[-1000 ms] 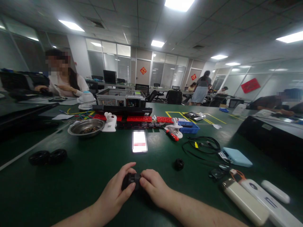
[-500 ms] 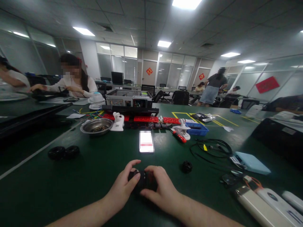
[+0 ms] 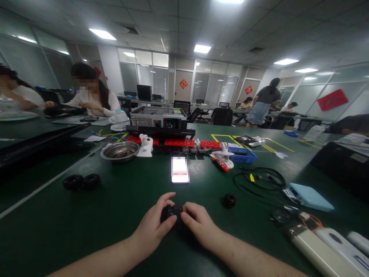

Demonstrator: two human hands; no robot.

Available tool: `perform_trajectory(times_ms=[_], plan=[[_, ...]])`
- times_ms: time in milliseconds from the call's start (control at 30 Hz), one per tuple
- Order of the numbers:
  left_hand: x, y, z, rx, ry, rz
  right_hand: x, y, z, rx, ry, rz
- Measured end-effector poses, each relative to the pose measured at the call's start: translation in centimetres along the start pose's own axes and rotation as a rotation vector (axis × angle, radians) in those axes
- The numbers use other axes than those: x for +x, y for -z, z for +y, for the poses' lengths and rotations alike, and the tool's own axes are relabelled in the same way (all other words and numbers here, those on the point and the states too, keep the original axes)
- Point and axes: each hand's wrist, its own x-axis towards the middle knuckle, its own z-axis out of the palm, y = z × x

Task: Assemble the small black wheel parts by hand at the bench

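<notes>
A small black part [image 3: 174, 210] with a notched edge is held between my two hands, low over the green table. My left hand [image 3: 155, 221] wraps its thumb and fingers around the left side of it. From the other side, my right hand [image 3: 200, 223] has its thumb and curled fingers closed on the right end. The palms and fingers hide much of the part, so its exact kind cannot be made out. To the right lies a round black ridged piece [image 3: 229, 200]. Two black rings [image 3: 82, 182] rest side by side at the left.
Beyond my hands lies a bright phone [image 3: 180, 170]. A metal bowl [image 3: 120, 151] with small parts, a red screwdriver [image 3: 220, 164], a blue tray [image 3: 243, 156] and an open computer case [image 3: 158, 117] stand farther back. Coiled black cables [image 3: 259, 179] and a power bank [image 3: 317, 250] lie right. Co-workers sit at left.
My right hand's thumb and fingers have moved in from a wider grip to a pinch on the black part's right end. The part has turned, showing its notched edge.
</notes>
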Motion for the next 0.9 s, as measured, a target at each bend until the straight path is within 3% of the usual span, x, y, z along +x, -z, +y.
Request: perform_trajectory(times_ms=[267,700,900], plan=[[0.6,-0.3,-1.0,-0.313,0.232,-0.024,-0.9,0.3,-1.4,-0.169,0.061,0.043],[1.0,-0.2,-1.2,-0.503,0.197,-0.076,-0.6,0.0,-0.2,-0.005,0.029,0.102],[1.4,-0.5,-1.5,-0.5,0.206,0.041,-0.6,-0.2,-0.3,0.077,0.003,0.082]])
